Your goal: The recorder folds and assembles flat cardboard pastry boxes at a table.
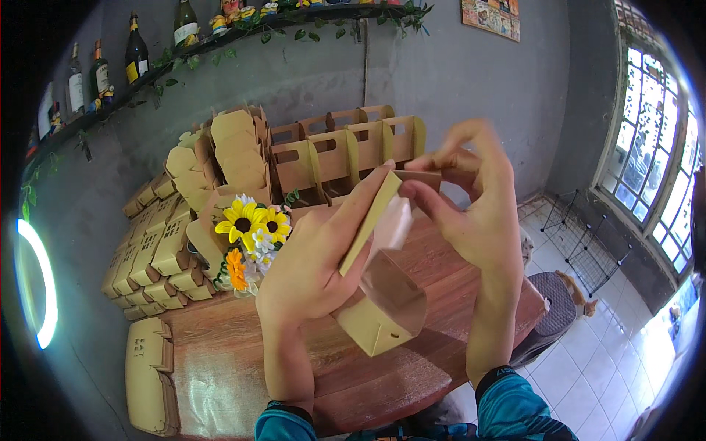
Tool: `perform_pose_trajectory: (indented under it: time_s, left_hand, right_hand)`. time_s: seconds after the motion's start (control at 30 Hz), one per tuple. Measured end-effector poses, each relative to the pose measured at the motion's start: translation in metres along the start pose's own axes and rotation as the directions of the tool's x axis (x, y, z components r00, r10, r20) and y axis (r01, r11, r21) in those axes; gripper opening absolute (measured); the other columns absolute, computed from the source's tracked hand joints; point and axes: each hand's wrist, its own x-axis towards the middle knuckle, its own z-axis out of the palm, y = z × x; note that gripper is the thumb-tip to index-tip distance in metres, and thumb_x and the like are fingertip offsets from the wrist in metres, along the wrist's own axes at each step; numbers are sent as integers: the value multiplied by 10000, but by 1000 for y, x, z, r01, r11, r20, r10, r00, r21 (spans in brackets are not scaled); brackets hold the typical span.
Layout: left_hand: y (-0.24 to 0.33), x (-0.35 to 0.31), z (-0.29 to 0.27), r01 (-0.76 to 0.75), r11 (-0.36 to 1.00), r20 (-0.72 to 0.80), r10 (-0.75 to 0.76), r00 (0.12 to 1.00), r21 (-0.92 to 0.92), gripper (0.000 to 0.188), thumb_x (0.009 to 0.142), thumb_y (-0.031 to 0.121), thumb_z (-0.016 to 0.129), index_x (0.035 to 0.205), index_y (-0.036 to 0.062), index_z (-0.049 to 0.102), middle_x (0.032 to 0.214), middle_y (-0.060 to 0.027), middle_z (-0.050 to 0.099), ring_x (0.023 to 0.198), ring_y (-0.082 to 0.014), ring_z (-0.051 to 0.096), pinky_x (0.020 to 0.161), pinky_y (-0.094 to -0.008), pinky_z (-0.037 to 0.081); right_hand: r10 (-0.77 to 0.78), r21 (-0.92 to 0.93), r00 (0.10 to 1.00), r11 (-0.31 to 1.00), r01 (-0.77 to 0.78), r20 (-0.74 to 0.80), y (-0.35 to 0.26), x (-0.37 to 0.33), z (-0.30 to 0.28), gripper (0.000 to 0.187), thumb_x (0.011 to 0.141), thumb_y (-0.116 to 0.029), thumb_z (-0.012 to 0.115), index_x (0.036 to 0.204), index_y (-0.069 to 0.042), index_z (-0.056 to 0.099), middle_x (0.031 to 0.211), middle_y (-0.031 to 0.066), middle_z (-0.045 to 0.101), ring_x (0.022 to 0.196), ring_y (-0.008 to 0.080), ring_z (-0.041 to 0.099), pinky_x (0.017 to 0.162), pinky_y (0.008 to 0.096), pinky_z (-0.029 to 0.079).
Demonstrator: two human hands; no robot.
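**Cardboard box held in both hands above the table**

At far left a ring light glows against the grey wall. Near it, a stack of flat brown cartons lies on the table's left end, with piles of closed boxes behind. Next come yellow, orange and white flowers. The left hand grasps the cardboard box by a raised flap, fingers stretched along it. Behind stand rows of cardboard carriers with handle holes. The cardboard box, mid-view, tilts with its open inside showing. The right hand pinches the flap's upper end between thumb and fingers; its raised fingertips are blurred. Farther right are a dark seat, an orange-and-white cat, a wire rack and a barred window.
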Motion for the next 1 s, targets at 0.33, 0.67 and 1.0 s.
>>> perform_pose_trajectory:
  time_s: [0.33, 0.67, 1.0]
  left_hand:
    - [4, 13, 21, -16, 996, -419, 49, 907, 83, 419, 884, 54, 630, 1297, 7, 579, 1043, -206, 657, 843, -350, 658, 793, -378, 547]
    - [-5, 15, 36, 39, 981, -590, -144, 794, -188, 171, 967, 102, 593, 1082, -25, 591, 912, -73, 623, 707, -109, 587, 603, -219, 458]
    - [14, 7, 12, -39, 734, -397, -321, 860, -678, 163, 977, 70, 609, 1101, -34, 589, 969, -9, 628, 851, -52, 592, 640, -191, 466]
  right_hand:
    - [-259, -439, 928, 890, 122, -267, -6, 5, 11, 347, 753, 83, 743, 995, -12, 514, 804, 122, 705, 820, 213, 732, 725, 271, 545]
    - [272, 213, 957, 946, -246, -104, -1, 3, 11, 118, 822, 26, 722, 893, 51, 631, 773, 75, 675, 724, 122, 693, 667, 238, 543]
    - [57, 12, 989, 998, -56, -140, -2, -1, 22, 70, 884, 53, 663, 940, 50, 623, 829, 50, 661, 802, 111, 676, 710, 237, 550]
